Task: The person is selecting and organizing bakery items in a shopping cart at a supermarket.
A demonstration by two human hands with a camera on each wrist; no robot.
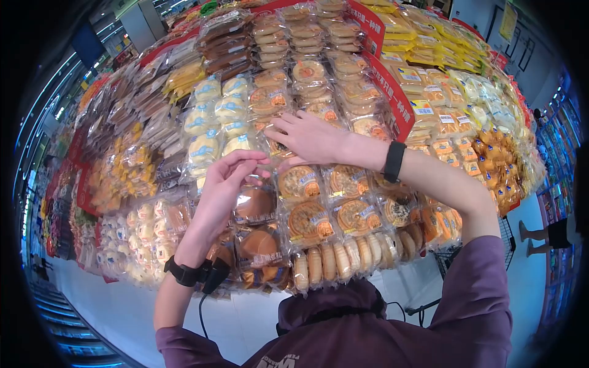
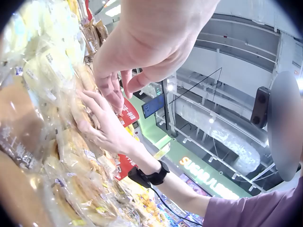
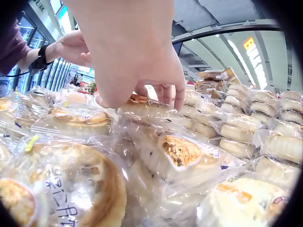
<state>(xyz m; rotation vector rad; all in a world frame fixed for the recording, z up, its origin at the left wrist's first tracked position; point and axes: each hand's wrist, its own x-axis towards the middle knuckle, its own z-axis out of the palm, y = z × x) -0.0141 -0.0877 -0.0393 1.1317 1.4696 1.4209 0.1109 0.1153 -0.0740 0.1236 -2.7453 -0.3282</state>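
My right hand (image 1: 313, 140) reaches over the middle of a pastry display, its thumb and fingers spread around a wrapped round pastry (image 3: 147, 109). In the right wrist view, the fingers bend down over that pastry's far side, with the thumb at its near left; the palm hides part of it. My left hand (image 1: 230, 175) hovers just left of the right one, above wrapped brown buns (image 1: 254, 204). Its fingers are loosely bent with nothing between them. White wrapped cakes (image 1: 205, 147) lie beyond the left hand, and wrapped pies (image 1: 308, 222) sit in front of the right.
Stacked pastries (image 1: 307, 40) rise at the back. A red sign strip (image 1: 389, 92) divides them from yellow packs (image 1: 423, 43) on the right. A row of upright pastries (image 1: 334, 264) lines the near edge. Another person's legs (image 1: 534, 239) show at far right.
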